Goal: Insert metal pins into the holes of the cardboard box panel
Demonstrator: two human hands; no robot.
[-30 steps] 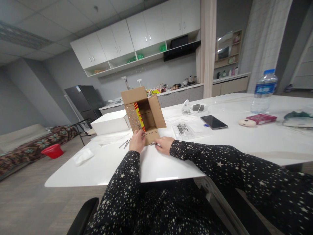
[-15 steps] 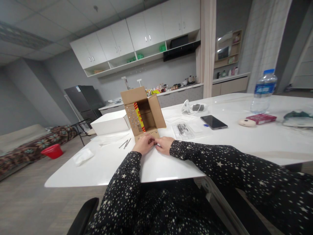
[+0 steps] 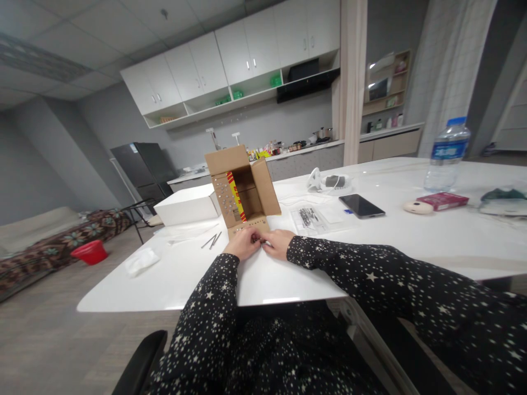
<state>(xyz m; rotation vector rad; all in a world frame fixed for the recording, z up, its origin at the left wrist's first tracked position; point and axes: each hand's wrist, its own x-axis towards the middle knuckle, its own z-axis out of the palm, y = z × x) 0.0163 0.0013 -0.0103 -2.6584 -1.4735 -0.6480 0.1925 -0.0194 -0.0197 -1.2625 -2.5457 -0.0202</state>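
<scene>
A cardboard box (image 3: 263,189) stands open on the white table, its opening facing me. Small round silvery pieces dot its left flap (image 3: 224,200), beside a yellow and red strip. At the lower front flap (image 3: 258,224), which bears a row of small dots, my two hands meet. My left hand (image 3: 245,243) has its fingers curled together at the flap's near edge. Close against it, my right hand (image 3: 279,244) is closed with fingertips pinched. Whatever small item lies between the fingertips is too small and hidden to name.
Left of the box are a white box (image 3: 187,206), two thin metal tools (image 3: 212,240) and a crumpled tissue (image 3: 142,261). To the right lie a clear plastic case (image 3: 310,219) of small dark parts, a phone (image 3: 362,205), a red packet (image 3: 447,201) and a water bottle (image 3: 447,156).
The view has shifted very slightly. Both hands stay together at the front flap, with only a small shift of the fingers.
</scene>
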